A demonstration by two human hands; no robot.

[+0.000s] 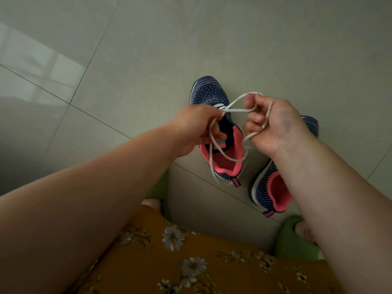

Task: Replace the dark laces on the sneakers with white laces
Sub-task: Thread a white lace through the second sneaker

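Pale grey floor tiles fill the view, with 2 navy, pink-lined sneakers standing on them: the left sneaker at about 12 o'clock from the person, the right sneaker at about 2 o'clock, partly behind the forearm. Both hands are raised above them, sharing 1 white lace. The left hand pinches it between curled fingers; the right hand is closed round several loops. Held up like this, the lace probably hangs free so its ends can be found. White already shows at the left sneaker's eyelets.
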